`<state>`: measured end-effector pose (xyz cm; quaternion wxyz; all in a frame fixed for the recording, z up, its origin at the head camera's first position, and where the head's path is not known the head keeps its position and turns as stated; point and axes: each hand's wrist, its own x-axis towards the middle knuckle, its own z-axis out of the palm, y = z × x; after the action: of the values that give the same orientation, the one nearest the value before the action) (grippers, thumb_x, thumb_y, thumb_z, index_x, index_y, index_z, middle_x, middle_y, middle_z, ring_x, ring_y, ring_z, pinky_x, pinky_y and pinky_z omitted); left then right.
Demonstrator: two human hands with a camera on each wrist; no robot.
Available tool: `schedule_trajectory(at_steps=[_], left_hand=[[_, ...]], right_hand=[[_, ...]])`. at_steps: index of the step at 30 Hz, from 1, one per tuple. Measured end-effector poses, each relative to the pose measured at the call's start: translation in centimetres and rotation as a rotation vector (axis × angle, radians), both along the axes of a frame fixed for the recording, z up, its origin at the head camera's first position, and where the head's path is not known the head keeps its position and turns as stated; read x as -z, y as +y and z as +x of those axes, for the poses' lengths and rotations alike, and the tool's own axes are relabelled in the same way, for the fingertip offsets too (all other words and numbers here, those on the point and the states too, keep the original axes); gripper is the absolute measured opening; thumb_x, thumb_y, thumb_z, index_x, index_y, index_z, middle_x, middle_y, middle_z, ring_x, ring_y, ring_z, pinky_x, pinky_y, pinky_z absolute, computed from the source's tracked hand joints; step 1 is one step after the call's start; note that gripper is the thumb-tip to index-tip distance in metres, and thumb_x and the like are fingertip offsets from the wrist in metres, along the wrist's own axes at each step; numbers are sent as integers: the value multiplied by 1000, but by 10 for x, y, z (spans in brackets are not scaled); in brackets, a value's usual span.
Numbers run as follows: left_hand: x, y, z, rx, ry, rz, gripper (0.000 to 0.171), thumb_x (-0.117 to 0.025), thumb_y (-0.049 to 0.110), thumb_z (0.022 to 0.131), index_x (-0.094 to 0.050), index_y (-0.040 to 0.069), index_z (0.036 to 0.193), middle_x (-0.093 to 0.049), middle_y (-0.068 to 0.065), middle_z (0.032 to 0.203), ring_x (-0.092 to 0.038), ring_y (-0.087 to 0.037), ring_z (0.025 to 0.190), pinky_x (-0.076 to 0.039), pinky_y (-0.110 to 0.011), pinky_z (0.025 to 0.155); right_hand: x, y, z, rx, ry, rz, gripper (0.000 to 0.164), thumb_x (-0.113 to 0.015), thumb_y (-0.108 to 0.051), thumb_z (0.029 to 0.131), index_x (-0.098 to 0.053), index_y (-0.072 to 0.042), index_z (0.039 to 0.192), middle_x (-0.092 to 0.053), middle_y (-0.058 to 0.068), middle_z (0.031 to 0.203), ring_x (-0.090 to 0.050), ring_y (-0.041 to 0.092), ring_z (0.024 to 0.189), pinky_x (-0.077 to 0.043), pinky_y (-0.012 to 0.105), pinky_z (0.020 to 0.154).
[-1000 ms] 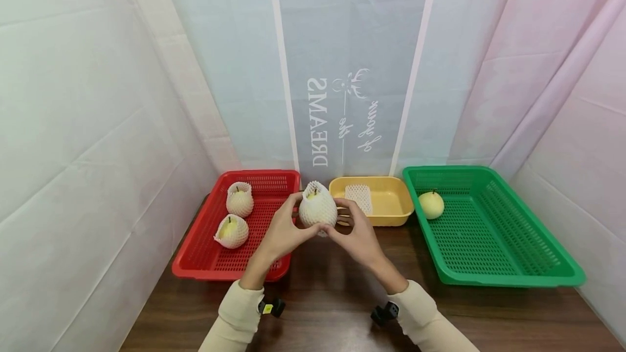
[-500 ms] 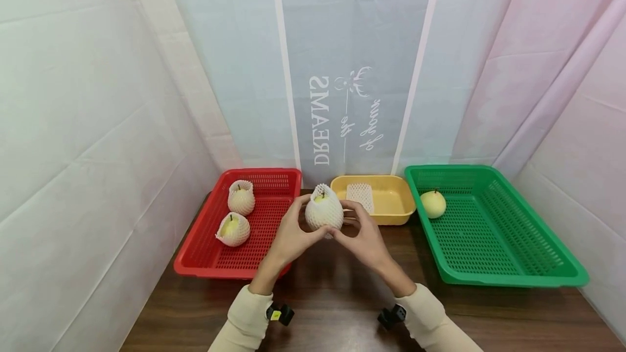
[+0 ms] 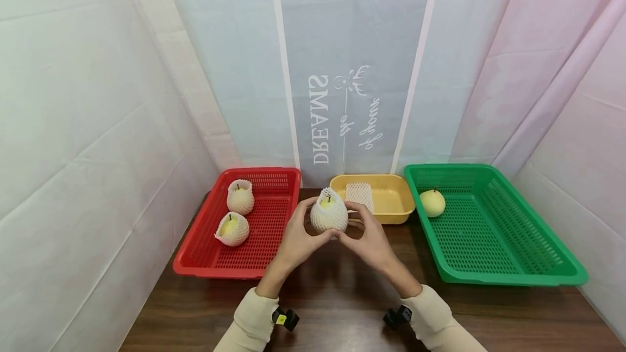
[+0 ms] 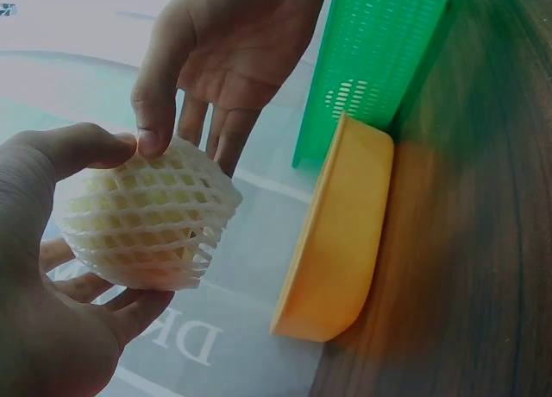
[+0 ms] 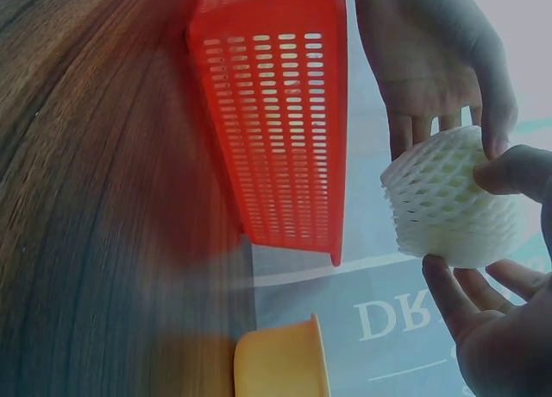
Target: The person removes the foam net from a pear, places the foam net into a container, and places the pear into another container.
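Between both hands, above the middle of the table, is a pear (image 3: pixel 329 215) in a white foam net sleeve (image 4: pixel 155 216), its stem showing at the open top. My left hand (image 3: pixel 299 237) holds it from the left, thumb on the near side and fingers curled round beneath. On the other side my right hand (image 3: pixel 369 237) grips it the same way, the two thumbs nearly meeting in front. In the right wrist view the net (image 5: pixel 453 198) covers most of the fruit.
At left a red basket (image 3: pixel 195 265) bears two net-wrapped pears (image 3: pixel 233 229). Behind the hands stands a yellow tray (image 3: pixel 391 200) with a flat foam net (image 3: pixel 359 195) in it. A green basket (image 3: pixel 508 277) at right contains a bare pear (image 3: pixel 432 203). Cloth walls surround the wooden table (image 3: pixel 337 308).
Both hands have moved a little to the right and nearer with the wrapped pear, from beside the red basket to in front of the yellow tray's left end. The grip looks the same.
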<state>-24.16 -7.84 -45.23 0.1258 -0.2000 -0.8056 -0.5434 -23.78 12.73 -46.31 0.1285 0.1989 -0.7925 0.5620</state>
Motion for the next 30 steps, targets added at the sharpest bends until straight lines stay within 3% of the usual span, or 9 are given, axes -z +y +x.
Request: schedule_trajectory(at_steps=[9,19,30], left_hand=[[7,10,2,1,13,5,80,-93,19,83,-51,9,149,-61,-9,139,-65,-25,118,-58,-36,94],[13,22,7,6,-23,38,80,-91,17,84,-49,12,152,-56,-9,145,-58,-23,132,-54,-41,106],[31,30,9,-2,-17,57,79,-92,17,83,-50,16,151,-57,-7,146,-58,-22,133,-52,-43,106]], right_hand=[[5,8,0,4,-4,27,71,-89,-3,85,-53,-7,147,-58,16,147,-65,36,126,-57,43,105],[10,18,2,5,-3,66,71,-89,-6,86,-53,-8,147,-60,14,141,-65,32,124,-58,43,104],[17,25,4,3,-39,132,74,-87,2,84,-51,-6,147,-60,15,136,-65,35,122,-59,45,101]])
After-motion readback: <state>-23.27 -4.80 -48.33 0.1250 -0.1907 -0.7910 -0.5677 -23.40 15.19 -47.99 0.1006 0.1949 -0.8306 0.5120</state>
